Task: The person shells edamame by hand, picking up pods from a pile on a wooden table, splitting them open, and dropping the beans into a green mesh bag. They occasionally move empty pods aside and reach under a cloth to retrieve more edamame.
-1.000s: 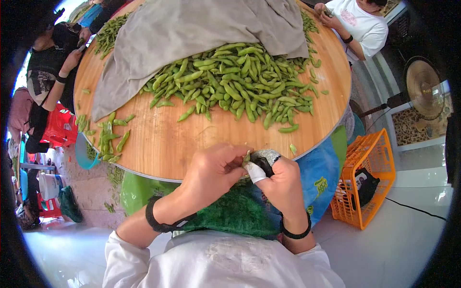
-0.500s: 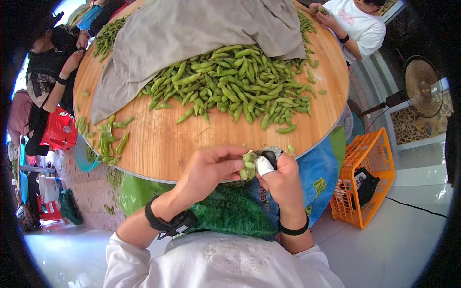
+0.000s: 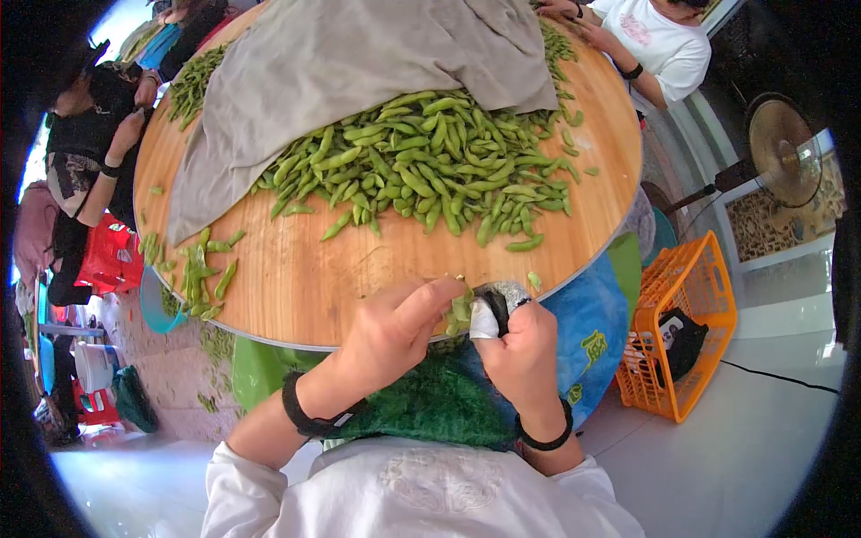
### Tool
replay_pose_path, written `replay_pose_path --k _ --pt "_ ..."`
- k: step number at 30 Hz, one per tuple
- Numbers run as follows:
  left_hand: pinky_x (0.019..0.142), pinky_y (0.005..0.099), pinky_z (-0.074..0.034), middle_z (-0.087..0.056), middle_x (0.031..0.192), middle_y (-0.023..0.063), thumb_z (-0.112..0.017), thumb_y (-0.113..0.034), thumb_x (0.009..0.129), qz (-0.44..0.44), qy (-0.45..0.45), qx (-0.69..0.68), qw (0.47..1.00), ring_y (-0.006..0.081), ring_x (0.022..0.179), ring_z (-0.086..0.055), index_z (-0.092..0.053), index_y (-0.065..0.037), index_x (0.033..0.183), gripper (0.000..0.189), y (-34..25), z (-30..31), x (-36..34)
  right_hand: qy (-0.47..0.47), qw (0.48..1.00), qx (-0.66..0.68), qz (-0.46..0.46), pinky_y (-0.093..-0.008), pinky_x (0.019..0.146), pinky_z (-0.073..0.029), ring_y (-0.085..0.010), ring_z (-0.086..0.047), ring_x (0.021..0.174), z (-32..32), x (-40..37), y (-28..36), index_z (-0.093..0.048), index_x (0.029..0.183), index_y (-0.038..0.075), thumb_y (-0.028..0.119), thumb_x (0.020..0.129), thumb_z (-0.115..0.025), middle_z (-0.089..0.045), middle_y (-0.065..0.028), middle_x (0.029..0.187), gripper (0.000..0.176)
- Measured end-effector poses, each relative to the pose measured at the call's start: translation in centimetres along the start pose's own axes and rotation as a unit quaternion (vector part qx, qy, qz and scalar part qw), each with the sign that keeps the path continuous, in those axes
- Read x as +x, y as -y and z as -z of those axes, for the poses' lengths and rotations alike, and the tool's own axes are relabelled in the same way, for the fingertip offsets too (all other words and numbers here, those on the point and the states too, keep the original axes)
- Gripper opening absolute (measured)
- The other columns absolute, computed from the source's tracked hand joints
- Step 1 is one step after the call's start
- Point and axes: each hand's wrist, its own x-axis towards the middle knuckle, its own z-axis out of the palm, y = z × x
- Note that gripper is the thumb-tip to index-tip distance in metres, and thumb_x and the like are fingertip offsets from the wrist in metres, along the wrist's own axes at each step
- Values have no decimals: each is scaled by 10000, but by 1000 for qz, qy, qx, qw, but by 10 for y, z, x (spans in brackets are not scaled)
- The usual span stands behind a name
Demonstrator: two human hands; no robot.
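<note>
My left hand (image 3: 395,327) is closed, pinching a few green edamame pods (image 3: 460,311) between thumb and fingers at the near table edge. Close beside it, my right hand (image 3: 522,345) is curled into a fist. A white wrap (image 3: 484,320) covers its thumb, and a black and grey covering (image 3: 502,298) shows at its fingers. What lies inside the right fist is hidden. Beyond both hands a large heap of edamame pods (image 3: 421,166) lies on the round wooden table (image 3: 287,278). A single small pod (image 3: 534,281) rests just past my right hand.
A grey cloth (image 3: 359,54) covers the back of the heap. More pods (image 3: 199,273) lie at the table's left. An orange crate (image 3: 677,332) and a fan (image 3: 783,148) stand right. Other people (image 3: 659,54) work around the table. A blue-green plastic sheet (image 3: 583,332) hangs below its edge.
My left hand has turned, its fingers now hiding more of the pods. My right hand has moved slightly left and down. The person at far right has moved a hand to the table.
</note>
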Motion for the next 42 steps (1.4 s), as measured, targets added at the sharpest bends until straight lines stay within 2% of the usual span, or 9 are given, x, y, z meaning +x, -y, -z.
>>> replay_pose_path --k 5,9,11,18,23,25,35,38,42 --pt "630 288 -482 -573 838 117 -529 136 712 34 14 -53 998 258 741 -597 -542 -15 941 275 -2 -2 6 -16 997 -55 49 -398 516 -442 -375 -567 592 -4 1 -9 -570 755 -12 72 755 -610 -561 -187 640 93" --pt "670 271 -483 -561 893 99 -530 150 703 14 17 -46 999 210 798 -588 -529 -14 930 280 0 -7 4 -29 999 21 -40 -382 499 -434 -362 -565 572 -5 3 -12 -579 771 -9 85 776 -601 -562 -179 624 97" --pt "694 246 -489 -563 891 68 -557 146 722 131 -9 -190 973 146 824 -579 -524 -15 936 270 -6 -14 1 -32 996 53 -71 -374 495 -432 -359 -564 569 -4 2 -12 -581 773 -7 89 783 -599 -563 -177 619 98" --pt "682 248 -519 -578 872 52 -619 89 752 173 53 -200 963 128 814 -606 -484 -15 1004 305 3 -11 -5 -27 987 125 -102 -313 510 -431 -195 -545 531 -2 1 -11 -583 771 -6 129 778 -647 -560 -116 607 149" --pt "637 275 -521 -590 866 108 -662 45 739 93 45 -36 994 209 751 -636 -455 -19 911 277 -5 -6 -5 55 986 126 -90 -252 551 -443 -80 -530 609 9 7 -13 -608 811 2 108 760 -689 -601 -43 668 143" --pt "639 278 -523 -587 867 117 -669 44 731 66 51 -31 996 221 747 -633 -448 -22 889 280 -4 -4 -4 100 938 263 -200 -233 564 -442 -60 -517 631 14 9 -5 -613 810 9 89 749 -701 -603 -4 685 134" --pt "587 315 -513 -578 902 121 -700 39 689 14 38 -54 998 232 762 -610 -469 -27 873 303 2 -6 -6 115 976 139 -119 -240 540 -426 -62 -485 610 12 6 -18 -604 774 2 102 771 -665 -574 12 650 116" --pt "583 303 -510 -577 911 114 -683 21 691 -116 57 37 991 221 760 -606 -519 -36 942 305 3 4 -4 135 957 188 -173 -241 465 -381 -59 -465 542 16 8 -16 -598 755 15 128 784 -647 -555 11 619 126" --pt "577 292 -507 -573 923 108 -655 -2 703 -156 117 40 980 227 747 -605 -555 -63 1013 332 -1 14 -2 212 856 374 -289 -219 364 -273 -51 -378 402 21 7 -19 -573 744 22 122 804 -584 -489 5 542 118"
